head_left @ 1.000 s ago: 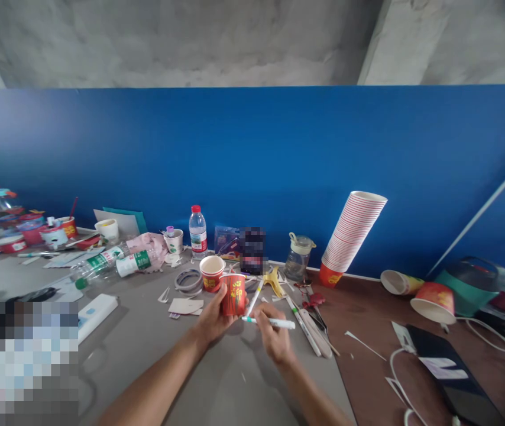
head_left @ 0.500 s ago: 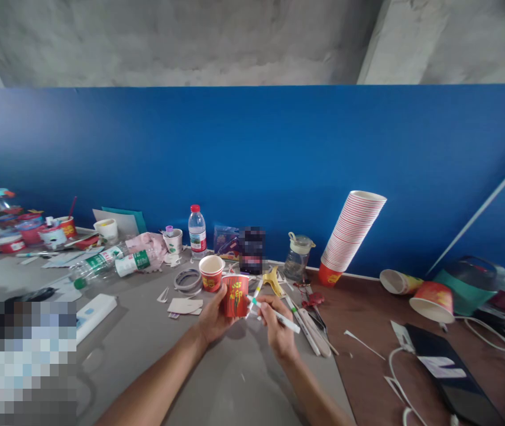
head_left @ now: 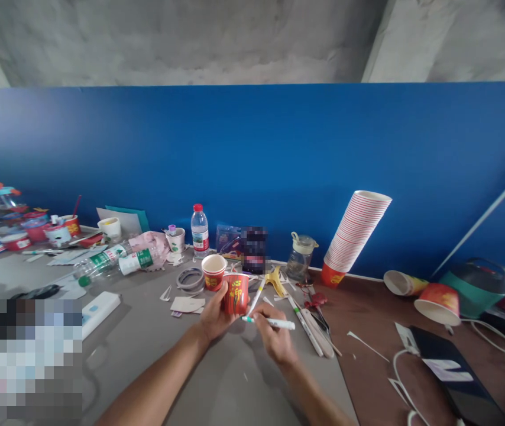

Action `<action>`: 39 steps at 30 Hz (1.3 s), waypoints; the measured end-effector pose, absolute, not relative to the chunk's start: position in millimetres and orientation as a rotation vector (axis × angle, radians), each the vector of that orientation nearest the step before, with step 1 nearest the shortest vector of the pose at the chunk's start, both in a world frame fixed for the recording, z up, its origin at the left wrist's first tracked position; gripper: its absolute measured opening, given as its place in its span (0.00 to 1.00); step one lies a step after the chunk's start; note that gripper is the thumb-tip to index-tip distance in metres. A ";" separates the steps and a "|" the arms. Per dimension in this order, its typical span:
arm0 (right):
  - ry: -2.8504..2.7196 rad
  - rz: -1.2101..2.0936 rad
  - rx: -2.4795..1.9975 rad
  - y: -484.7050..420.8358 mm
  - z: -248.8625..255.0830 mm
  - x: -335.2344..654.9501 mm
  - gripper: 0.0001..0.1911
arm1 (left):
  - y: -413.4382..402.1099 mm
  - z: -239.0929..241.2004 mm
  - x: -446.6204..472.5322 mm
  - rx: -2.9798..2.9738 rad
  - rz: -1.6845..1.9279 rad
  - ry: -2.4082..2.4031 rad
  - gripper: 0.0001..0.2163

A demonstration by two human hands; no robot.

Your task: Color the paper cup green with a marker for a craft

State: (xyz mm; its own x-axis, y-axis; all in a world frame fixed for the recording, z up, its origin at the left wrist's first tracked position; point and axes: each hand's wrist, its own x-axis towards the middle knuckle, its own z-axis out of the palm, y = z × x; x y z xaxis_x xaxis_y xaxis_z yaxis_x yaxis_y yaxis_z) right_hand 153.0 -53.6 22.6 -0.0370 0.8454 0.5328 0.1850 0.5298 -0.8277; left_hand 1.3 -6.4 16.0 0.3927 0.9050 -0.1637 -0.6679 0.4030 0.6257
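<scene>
My left hand [head_left: 214, 316] is wrapped round a red paper cup [head_left: 235, 293] with yellow print, held upright just above the grey table [head_left: 155, 349]. My right hand [head_left: 274, 338] pinches a white marker [head_left: 270, 322] with a green tip. The marker lies nearly level, its tip close to the bottom right of the cup. A second red cup [head_left: 213, 271] stands open right behind the held one.
A leaning stack of paper cups [head_left: 353, 234], a water bottle [head_left: 199, 231], a glass jar [head_left: 300, 257], tape rings [head_left: 189, 279], scissors [head_left: 317, 307] and more markers lie behind. Two cups [head_left: 439, 302] lie tipped on the brown surface at right, near cables and a dark phone [head_left: 456, 378].
The marker swung up against the cup's side half a second ago, then came back down to nearly level by the cup's base. My left hand and the cup stayed put.
</scene>
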 end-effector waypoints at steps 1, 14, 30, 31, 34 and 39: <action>-1.542 0.682 -0.914 -53.4 22.3 153.4 0.13 | -6.7 16.4 1.4 0.513 1.056 0.528 0.19; -1.447 0.661 -0.935 -50.4 20.5 155.7 0.13 | -7.1 15.8 2.1 0.494 1.066 0.515 0.18; -1.451 0.680 -0.928 -50.9 23.4 153.4 0.10 | -5.9 14.3 -1.3 0.508 1.052 0.557 0.24; -1.467 0.712 -0.935 -50.6 22.9 153.2 0.10 | -6.3 14.6 -1.5 0.504 1.049 0.585 0.24; -1.434 0.767 -0.961 -49.5 20.3 153.7 0.14 | -7.0 14.4 -0.9 0.484 1.047 0.605 0.21; -1.376 0.758 -0.966 -47.5 17.3 154.2 0.12 | -6.5 12.7 0.9 0.471 1.103 0.513 0.16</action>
State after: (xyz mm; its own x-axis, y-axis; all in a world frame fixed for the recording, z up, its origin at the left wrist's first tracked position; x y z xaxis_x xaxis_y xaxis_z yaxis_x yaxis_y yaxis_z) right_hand 154.2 -47.5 17.3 0.0784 0.8920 0.4452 0.1003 0.4372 -0.8937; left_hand 0.9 -6.5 12.7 0.3591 0.9204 -0.1544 -0.7113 0.3770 0.5932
